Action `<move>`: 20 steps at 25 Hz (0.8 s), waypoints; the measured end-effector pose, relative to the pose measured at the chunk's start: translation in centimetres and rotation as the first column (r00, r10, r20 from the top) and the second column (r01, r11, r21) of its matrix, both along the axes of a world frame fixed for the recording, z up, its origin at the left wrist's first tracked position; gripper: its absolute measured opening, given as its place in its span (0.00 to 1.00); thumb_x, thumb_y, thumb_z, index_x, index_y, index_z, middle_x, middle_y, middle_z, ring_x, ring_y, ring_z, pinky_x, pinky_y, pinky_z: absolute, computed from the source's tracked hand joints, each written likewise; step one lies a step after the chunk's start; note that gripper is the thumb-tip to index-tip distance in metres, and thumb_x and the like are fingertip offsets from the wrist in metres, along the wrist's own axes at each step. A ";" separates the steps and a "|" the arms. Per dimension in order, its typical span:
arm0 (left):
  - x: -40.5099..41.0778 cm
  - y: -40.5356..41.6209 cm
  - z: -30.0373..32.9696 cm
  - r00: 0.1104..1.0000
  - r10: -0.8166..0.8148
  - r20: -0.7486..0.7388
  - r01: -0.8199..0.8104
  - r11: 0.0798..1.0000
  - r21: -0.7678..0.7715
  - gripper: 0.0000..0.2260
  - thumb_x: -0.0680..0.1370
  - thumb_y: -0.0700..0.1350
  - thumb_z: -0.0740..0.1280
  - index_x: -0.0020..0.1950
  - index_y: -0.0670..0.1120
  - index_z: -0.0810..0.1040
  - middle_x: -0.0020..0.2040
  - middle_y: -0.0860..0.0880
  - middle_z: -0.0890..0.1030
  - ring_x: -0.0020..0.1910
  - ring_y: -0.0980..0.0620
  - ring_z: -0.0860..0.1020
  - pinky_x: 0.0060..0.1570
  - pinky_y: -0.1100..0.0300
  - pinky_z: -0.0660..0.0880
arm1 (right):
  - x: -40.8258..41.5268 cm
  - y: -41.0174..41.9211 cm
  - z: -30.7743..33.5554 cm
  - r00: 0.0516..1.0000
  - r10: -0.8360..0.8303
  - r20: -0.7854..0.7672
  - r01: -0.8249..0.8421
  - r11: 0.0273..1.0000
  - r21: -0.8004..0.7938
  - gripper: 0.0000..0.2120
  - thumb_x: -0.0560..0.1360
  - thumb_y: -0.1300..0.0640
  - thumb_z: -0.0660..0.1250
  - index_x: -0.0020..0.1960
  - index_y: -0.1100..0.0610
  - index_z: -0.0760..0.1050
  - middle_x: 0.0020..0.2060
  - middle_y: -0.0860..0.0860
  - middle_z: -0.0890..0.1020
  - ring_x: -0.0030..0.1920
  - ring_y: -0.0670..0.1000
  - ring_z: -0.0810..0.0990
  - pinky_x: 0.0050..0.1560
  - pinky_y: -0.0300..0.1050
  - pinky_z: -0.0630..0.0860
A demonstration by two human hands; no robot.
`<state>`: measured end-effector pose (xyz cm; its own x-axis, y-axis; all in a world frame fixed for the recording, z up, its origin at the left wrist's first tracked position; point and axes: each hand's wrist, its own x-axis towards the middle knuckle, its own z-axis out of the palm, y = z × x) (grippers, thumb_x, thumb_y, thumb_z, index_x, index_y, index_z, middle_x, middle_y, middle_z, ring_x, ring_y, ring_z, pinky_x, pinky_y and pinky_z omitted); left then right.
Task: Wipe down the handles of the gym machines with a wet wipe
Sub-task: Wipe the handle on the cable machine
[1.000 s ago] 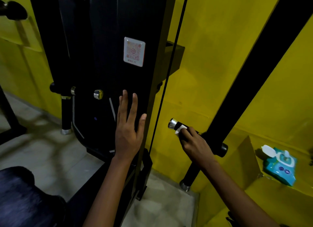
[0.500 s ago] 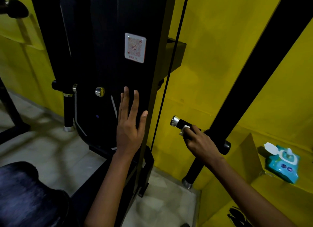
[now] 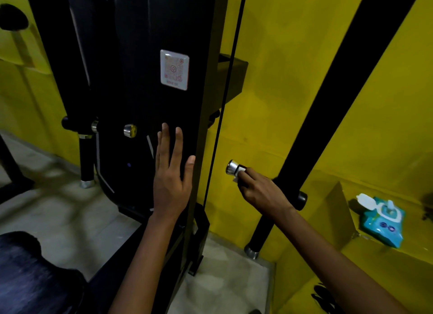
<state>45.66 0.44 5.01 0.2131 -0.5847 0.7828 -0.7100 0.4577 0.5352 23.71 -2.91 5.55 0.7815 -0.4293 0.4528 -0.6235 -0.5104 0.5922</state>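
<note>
Wipe pack: teal wet-wipe packet (image 3: pixel 382 220) lies on the yellow ledge (image 3: pixel 375 266), flap open, one white sheet poking up.
Right hand (image 3: pixel 262 191): fingers curled, pressing a white wet wipe (image 3: pixel 236 176) around the handle (image 3: pixel 234 167) beside its chrome end cap.
Left hand (image 3: pixel 169 175): fingers straight, flat on the black machine panel (image 3: pixel 140 91).
Between: thin black cable (image 3: pixel 225 98).

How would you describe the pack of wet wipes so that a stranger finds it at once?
Start from the yellow wall on the right and follow it down to its yellow ledge. The pack of wet wipes lies there, the only turquoise thing, with its white lid flipped open.
</note>
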 end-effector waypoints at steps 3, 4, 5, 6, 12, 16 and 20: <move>-0.1 0.0 -0.1 1.000 -0.002 -0.002 0.002 1.000 0.006 0.26 0.82 0.49 0.55 0.77 0.49 0.49 0.78 0.48 0.45 0.78 0.48 0.45 0.73 0.56 0.52 | -1.2 1.8 -0.3 0.986 -0.164 -0.004 0.164 0.986 0.013 0.06 0.69 0.65 0.73 0.40 0.66 0.77 0.41 0.58 0.73 0.38 0.56 0.71 0.27 0.45 0.65; -0.1 0.0 -0.1 1.000 -0.003 -0.006 0.003 1.000 0.008 0.26 0.82 0.49 0.55 0.77 0.49 0.49 0.78 0.47 0.45 0.78 0.48 0.45 0.73 0.51 0.53 | -1.5 2.5 -0.4 0.974 -0.228 0.006 0.228 0.973 0.026 0.07 0.66 0.66 0.75 0.40 0.66 0.78 0.40 0.58 0.76 0.37 0.56 0.73 0.27 0.45 0.68; -0.1 0.0 -0.1 1.000 -0.003 -0.010 0.003 1.000 0.010 0.26 0.82 0.49 0.55 0.77 0.48 0.49 0.78 0.47 0.45 0.78 0.47 0.45 0.73 0.48 0.54 | -1.6 3.0 -0.2 0.958 -0.284 0.027 0.283 0.958 0.044 0.09 0.64 0.67 0.76 0.41 0.66 0.78 0.40 0.58 0.77 0.36 0.56 0.74 0.29 0.46 0.71; -0.1 0.0 -0.1 1.000 -0.003 -0.011 0.003 1.000 0.013 0.26 0.82 0.49 0.55 0.77 0.48 0.49 0.78 0.47 0.45 0.78 0.47 0.45 0.73 0.46 0.55 | -1.5 3.3 0.2 0.941 -0.333 0.055 0.329 0.942 0.066 0.10 0.62 0.68 0.76 0.42 0.66 0.78 0.39 0.59 0.78 0.35 0.56 0.74 0.30 0.47 0.72; -0.1 0.2 0.1 1.000 -0.006 -0.001 0.006 1.000 0.027 0.26 0.82 0.50 0.54 0.77 0.49 0.48 0.78 0.48 0.45 0.78 0.48 0.45 0.73 0.56 0.51 | 1.8 2.6 2.8 0.792 -0.589 0.159 0.561 0.805 0.193 0.11 0.60 0.70 0.76 0.36 0.62 0.76 0.33 0.56 0.75 0.31 0.55 0.73 0.27 0.43 0.58; 0.0 0.4 0.2 1.000 -0.007 -0.004 0.007 1.000 0.029 0.26 0.82 0.49 0.55 0.77 0.49 0.49 0.78 0.48 0.45 0.78 0.48 0.45 0.71 0.71 0.46 | 2.8 1.4 3.7 0.779 -0.604 0.170 0.487 0.752 0.444 0.08 0.75 0.70 0.60 0.52 0.63 0.72 0.47 0.59 0.76 0.50 0.58 0.73 0.36 0.47 0.61; -0.1 0.2 0.0 1.000 -0.009 -0.008 0.009 1.000 0.019 0.26 0.82 0.49 0.55 0.77 0.50 0.48 0.78 0.49 0.44 0.78 0.49 0.45 0.72 0.64 0.49 | 1.5 1.9 3.9 0.868 -0.468 0.165 0.363 0.825 0.433 0.09 0.73 0.73 0.59 0.50 0.64 0.73 0.42 0.60 0.76 0.46 0.60 0.74 0.34 0.49 0.63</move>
<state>45.54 0.62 5.00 0.2138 -0.6012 0.7700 -0.7017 0.4539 0.5492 25.17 -1.03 9.44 0.3695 -0.8633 0.3439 -0.9270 -0.3166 0.2012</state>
